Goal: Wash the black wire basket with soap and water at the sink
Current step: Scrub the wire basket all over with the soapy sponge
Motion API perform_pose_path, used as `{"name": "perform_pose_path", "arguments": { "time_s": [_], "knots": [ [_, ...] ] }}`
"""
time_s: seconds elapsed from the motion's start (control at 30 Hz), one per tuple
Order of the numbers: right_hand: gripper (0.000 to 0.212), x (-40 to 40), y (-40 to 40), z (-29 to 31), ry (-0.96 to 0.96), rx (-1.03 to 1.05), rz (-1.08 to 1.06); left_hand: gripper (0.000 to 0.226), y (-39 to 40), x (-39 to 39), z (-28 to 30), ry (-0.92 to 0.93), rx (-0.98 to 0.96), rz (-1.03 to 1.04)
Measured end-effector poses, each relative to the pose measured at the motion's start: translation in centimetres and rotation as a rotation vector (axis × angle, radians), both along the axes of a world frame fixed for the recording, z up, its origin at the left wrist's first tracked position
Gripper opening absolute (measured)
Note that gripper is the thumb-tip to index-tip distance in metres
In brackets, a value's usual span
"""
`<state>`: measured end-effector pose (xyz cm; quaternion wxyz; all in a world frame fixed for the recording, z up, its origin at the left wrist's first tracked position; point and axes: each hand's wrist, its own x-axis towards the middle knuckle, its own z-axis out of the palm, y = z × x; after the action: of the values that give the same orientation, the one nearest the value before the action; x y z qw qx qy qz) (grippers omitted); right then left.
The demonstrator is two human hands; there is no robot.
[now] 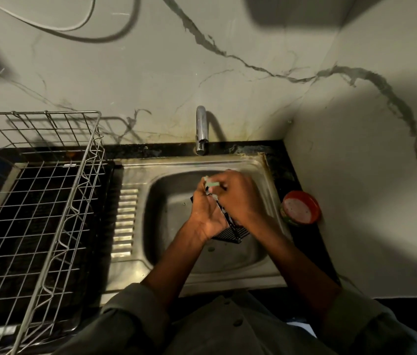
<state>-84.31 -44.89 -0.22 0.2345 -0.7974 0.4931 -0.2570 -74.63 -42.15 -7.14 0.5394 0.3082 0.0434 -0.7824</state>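
At frame centre, over the sink (258, 167), the left hand (203, 212) grips the basket (230, 233) while the right hand (238, 198) pinches a pale scrubber (211, 185) against it; soap-slick wire could slip from those 2 hands into the basin.

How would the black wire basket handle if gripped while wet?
The black wire basket is probably stiff: its thin bars look straight under both hands. Likely light, mostly open grid. Possibly slippery if soapy; a pale scrubber is at its top, and the tap shows no water.
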Motion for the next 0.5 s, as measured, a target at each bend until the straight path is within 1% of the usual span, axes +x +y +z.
{"name": "perform_pose_path", "arguments": {
  "time_s": [0.03, 0.07, 0.1, 0.17, 0.2, 0.23, 0.3, 0.33, 0.43, 0.47, 0.5],
  "knots": [
    [0.019, -0.1, 0.3, -0.1, 0.040, -0.006, 0.058, 0.063, 0.1, 0.1, 0.1, 0.004, 0.011, 0.013],
    [0.018, -0.6, 0.2, -0.2, 0.056, -0.013, 0.072, 0.064, 0.1, 0.2, 0.2, -0.008, 0.018, 0.016],
    [0.017, -1.1, -0.2, -0.2, 0.058, -0.006, 0.026, 0.069, 0.1, 0.3, 0.2, -0.029, 0.015, 0.009],
    [0.015, -1.8, -1.1, -0.4, 0.046, -0.011, -0.151, 0.078, 0.0, 0.3, 0.4, -0.047, -0.003, -0.020],
    [0.014, -1.6, -1.2, -0.4, 0.060, -0.033, -0.175, 0.077, 0.0, 0.1, 0.6, -0.064, 0.005, -0.024],
    [0.014, -1.2, -0.9, -0.3, 0.088, -0.050, -0.123, 0.074, 0.0, -0.1, 0.6, -0.079, 0.018, -0.021],
    [0.019, -0.5, 0.0, -0.1, 0.107, -0.075, 0.016, 0.068, 0.0, -0.1, 0.8, -0.046, 0.018, -0.006],
    [0.018, -0.8, 0.0, 0.0, 0.107, -0.084, 0.014, 0.068, 0.1, -0.1, 1.0, -0.047, 0.011, -0.008],
    [0.022, -2.5, -1.9, -0.1, 0.155, -0.106, -0.260, 0.083, 0.1, -0.2, 1.6, -0.080, 0.005, -0.027],
    [0.022, -2.6, -2.2, -0.1, 0.151, -0.095, -0.263, 0.089, 0.1, -0.2, 1.8, -0.087, 0.016, -0.025],
    [0.020, -2.1, -2.0, -0.1, 0.140, -0.076, -0.183, 0.094, 0.1, -0.2, 1.9, -0.093, 0.030, -0.016]
  ]
}}
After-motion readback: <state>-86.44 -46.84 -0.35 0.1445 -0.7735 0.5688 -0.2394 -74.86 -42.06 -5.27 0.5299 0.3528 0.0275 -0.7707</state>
